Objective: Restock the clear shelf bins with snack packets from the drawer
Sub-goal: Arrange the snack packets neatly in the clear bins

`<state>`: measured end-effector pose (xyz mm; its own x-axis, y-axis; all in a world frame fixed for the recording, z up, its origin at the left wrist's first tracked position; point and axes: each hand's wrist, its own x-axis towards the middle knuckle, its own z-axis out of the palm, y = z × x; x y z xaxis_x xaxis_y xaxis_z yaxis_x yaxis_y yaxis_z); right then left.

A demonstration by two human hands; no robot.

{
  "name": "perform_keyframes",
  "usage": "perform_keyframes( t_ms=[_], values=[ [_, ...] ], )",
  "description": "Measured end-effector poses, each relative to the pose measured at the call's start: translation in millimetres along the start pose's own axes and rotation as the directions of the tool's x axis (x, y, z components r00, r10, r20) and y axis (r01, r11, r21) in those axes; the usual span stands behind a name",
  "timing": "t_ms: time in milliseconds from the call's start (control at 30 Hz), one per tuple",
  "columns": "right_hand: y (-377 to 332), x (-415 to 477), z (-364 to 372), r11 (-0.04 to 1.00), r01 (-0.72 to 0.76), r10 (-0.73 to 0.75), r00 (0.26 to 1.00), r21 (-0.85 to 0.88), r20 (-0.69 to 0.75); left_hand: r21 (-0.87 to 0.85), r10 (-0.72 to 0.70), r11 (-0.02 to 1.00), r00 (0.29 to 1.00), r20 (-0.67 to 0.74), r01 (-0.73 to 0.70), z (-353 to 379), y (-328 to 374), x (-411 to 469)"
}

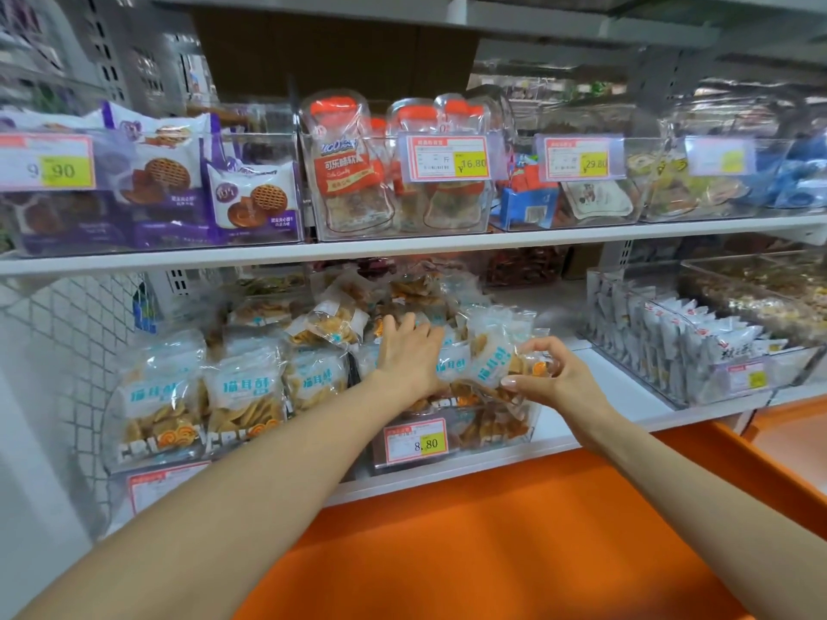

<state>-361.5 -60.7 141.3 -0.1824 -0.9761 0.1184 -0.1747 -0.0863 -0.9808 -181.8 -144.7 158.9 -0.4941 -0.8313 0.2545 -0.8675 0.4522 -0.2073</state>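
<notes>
the lower shelf (595, 396) runs above the orange drawer (492, 539), and at the middle of its front edge a clear bin (501, 445) sits heaped with packets. the left hand (409, 358) lies flat on the heap, fingers straight and pressing, while the right hand (557, 375) pinches a snack packet (494, 364) between thumb and curled fingers at the bin's right end. this looks like the placing step; the next move likely calls for seating that packet in the gap and letting go.

Bare left arm (215, 516) and right arm (698, 490), long and slim. Bare left hand (409, 360) and right hand (555, 380). Pale, longish thumbnail (510, 381).
</notes>
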Motion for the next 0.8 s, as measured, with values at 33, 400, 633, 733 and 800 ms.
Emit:
perform_keyframes(
  t_ms=[33,400,633,733,800],
  values=[
    [1.2,-0.5,-0.9,1.000,0.014,-0.014,1.000,0.003,-0.022,-0.008,-0.018,1.000,1.000,0.001,0.018,0.2,-0.5,-1.3],
    [13.3,5.1,2.3,0.998,0.019,-0.017,0.999,0.059,-0.042,-0.114,0.202,0.974,0.978,0.051,-0.196,-7.8,-27.1,5.4],
    [10.4,5.5,9.1,0.999,0.039,-0.038,0.998,0.027,-0.039,0.078,0.140,0.981,0.928,0.346,-0.177,-19.4,-43.3,17.1],
    [10.8,6.7,10.6,1.000,0.015,-0.015,0.999,0.020,-0.041,0.079,0.102,0.987,0.924,0.368,-0.140,-25.5,-42.2,13.2],
    [10.0,5.9,9.3,1.000,0.001,-0.001,1.000,0.003,0.002,-0.055,0.083,0.996,0.946,0.315,-0.069,-30.8,-42.0,20.4]
  ],
)
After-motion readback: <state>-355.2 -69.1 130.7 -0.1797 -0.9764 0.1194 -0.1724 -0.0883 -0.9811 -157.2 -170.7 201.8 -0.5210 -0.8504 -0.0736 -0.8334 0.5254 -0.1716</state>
